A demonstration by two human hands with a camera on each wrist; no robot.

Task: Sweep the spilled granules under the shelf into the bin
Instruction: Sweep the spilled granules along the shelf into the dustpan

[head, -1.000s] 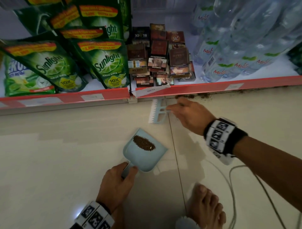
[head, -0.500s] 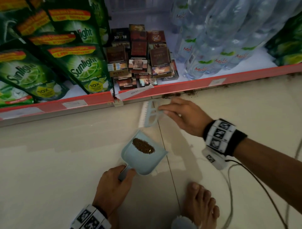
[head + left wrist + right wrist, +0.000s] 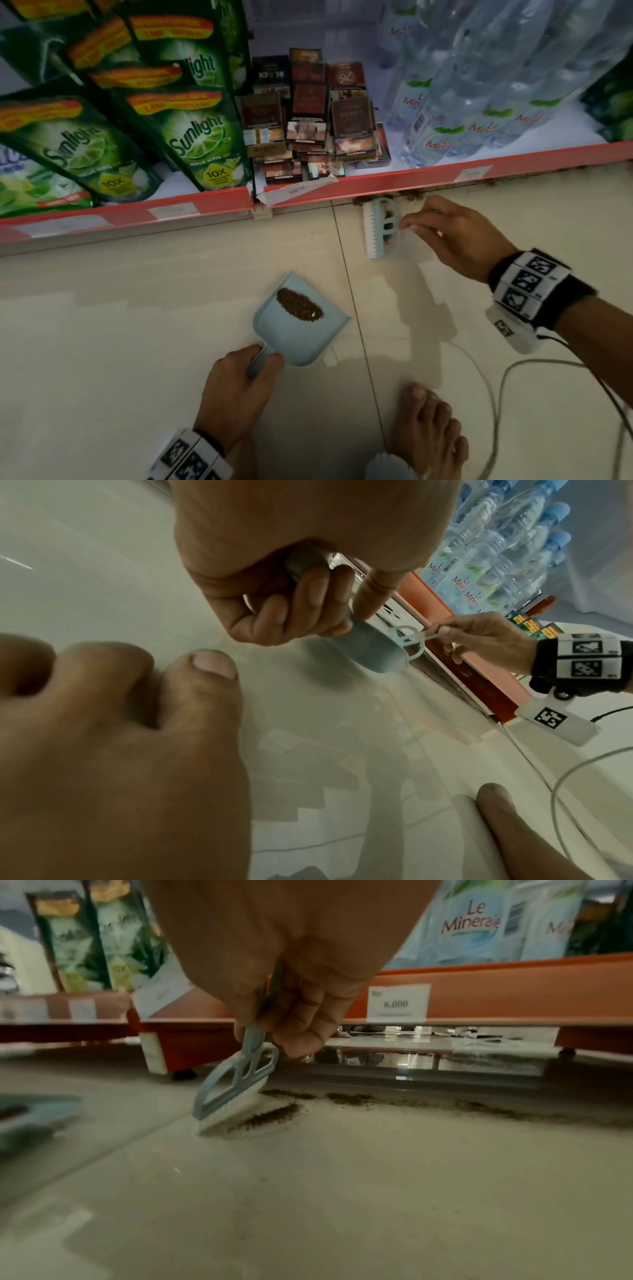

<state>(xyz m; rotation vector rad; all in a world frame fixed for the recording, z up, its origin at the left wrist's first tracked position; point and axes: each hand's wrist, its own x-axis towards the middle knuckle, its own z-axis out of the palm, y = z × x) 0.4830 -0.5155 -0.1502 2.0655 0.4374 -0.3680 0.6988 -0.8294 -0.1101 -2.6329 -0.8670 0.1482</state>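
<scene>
Dark brown granules lie in a line on the floor along the foot of the red shelf. My right hand pinches the handle of a small pale-blue brush, whose white bristles rest on the tile with a short ridge of granules beside them. My left hand grips the handle of a pale-blue dustpan lying flat on the floor; a heap of granules sits in it. The dustpan is left of and nearer to me than the brush.
The shelf carries green Sunlight pouches, stacked cigarette packs and water bottles. A loose price tag hangs off the shelf edge. My bare foot and a grey cable lie on the tile at lower right.
My right hand has carried the brush rightward along the shelf foot, onto the granules. The left hand and dustpan have stayed put; the view shifted right.
</scene>
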